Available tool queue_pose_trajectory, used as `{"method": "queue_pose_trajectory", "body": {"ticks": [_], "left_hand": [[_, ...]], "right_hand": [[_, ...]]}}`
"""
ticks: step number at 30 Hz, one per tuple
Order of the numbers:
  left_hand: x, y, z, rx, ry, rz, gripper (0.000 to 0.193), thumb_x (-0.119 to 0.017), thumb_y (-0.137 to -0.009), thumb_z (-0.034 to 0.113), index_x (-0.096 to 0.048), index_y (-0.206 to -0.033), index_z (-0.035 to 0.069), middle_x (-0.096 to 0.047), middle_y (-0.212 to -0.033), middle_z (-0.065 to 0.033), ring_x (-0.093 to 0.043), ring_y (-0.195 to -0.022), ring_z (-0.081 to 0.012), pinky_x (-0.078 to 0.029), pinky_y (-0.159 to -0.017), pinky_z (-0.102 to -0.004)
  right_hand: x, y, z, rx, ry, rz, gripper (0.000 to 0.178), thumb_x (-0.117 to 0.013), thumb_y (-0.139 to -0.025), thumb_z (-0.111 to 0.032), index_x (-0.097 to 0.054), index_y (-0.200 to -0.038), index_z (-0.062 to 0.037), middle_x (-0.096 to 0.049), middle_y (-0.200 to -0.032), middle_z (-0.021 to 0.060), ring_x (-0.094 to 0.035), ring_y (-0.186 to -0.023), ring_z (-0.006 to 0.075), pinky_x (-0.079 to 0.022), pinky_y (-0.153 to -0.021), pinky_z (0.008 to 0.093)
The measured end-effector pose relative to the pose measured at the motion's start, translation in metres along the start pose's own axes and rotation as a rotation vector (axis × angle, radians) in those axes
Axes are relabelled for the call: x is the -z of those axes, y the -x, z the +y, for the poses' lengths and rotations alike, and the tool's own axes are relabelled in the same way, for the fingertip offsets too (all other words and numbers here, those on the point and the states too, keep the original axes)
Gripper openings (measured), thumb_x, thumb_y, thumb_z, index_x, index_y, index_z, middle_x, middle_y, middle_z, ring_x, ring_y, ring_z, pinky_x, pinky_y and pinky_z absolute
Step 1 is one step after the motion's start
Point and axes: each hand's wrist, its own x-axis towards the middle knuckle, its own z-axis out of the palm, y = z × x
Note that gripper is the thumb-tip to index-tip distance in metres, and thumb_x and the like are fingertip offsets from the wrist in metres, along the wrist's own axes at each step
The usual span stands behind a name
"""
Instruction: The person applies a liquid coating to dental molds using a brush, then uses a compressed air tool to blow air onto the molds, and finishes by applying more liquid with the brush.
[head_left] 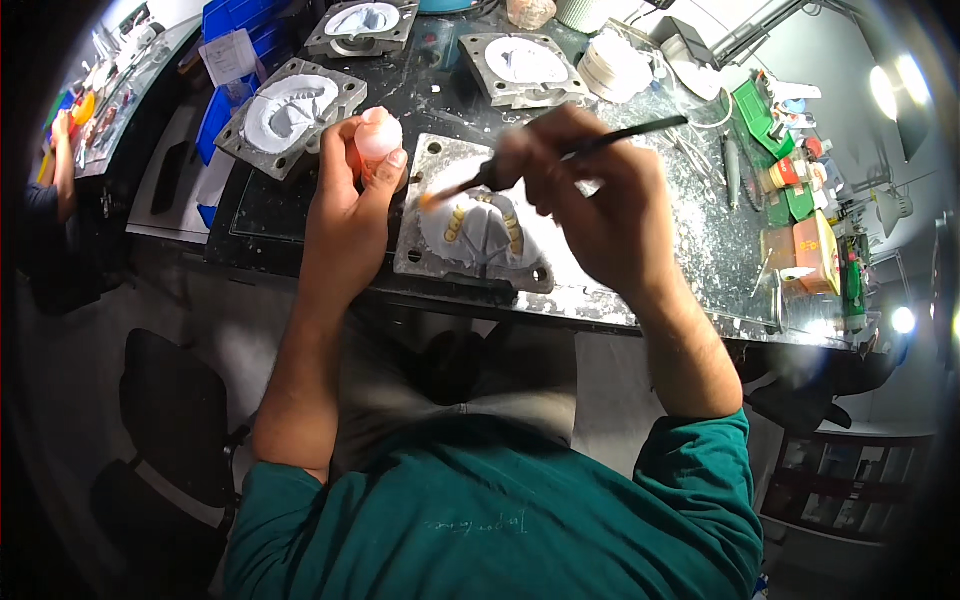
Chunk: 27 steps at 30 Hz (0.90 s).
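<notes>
Left hand (pixel 345 205) grips a pink bottle (pixel 378 137); right hand (pixel 595 195) pinches a brush (pixel 640 130) mid-handle, its tip at the left side of a mold (pixel 420 240) between both hands.

Looking steeply down from the wearer's head, through the left one of two side-by-side fisheye cameras (bending straight edges toward a dark rim). Facing forward over the green shirt (pixel 400 490), close below, to the worktop (pixel 715 255) just beyond, wide enough for floor (pixel 610 390) on both sides.
</notes>
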Motion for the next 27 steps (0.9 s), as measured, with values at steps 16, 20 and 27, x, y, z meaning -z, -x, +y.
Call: {"method": "queue_pose_trajectory", "body": {"ticks": [16, 20, 27], "left_hand": [[-0.008, 0.080, 0.046, -0.045, -0.692, 0.054, 0.035, -0.064, -0.102, 0.031, -0.062, -0.104, -0.004, -0.058, -0.077, -0.0117, -0.054, -0.074, -0.0272, -0.044, -0.072, -0.0386], [-0.011, 0.071, 0.047, -0.031, -0.831, -0.029, 0.042, -0.053, -0.107, 0.034, -0.061, -0.097, -0.005, -0.060, -0.086, -0.0233, -0.056, -0.084, -0.0426, -0.043, -0.077, -0.0481], [-0.008, 0.060, 0.040, 0.055, -0.644, 0.032, 0.047, -0.044, -0.110, 0.038, -0.062, -0.107, -0.005, -0.065, -0.098, -0.0251, -0.060, -0.092, -0.0423, -0.046, -0.083, -0.0453]], "right_hand": [[0.054, 0.030, 0.060, 0.002, -0.201, 0.142, 0.024, -0.062, -0.104, -0.021, -0.072, -0.109, 0.0001, -0.072, -0.088, 0.0035, -0.064, -0.073, 0.0062, -0.046, -0.058, 0.0196], [0.066, 0.047, 0.060, -0.028, -0.265, 0.035, 0.022, -0.062, -0.104, -0.018, -0.073, -0.106, 0.0010, -0.072, -0.085, 0.0034, -0.062, -0.072, 0.0061, -0.046, -0.060, 0.0205], [0.070, 0.069, 0.056, -0.039, -0.358, -0.076, 0.021, -0.066, -0.101, -0.017, -0.073, -0.104, 0.0027, -0.074, -0.089, 0.0072, -0.065, -0.075, 0.0098, -0.050, -0.064, 0.0233]]}}
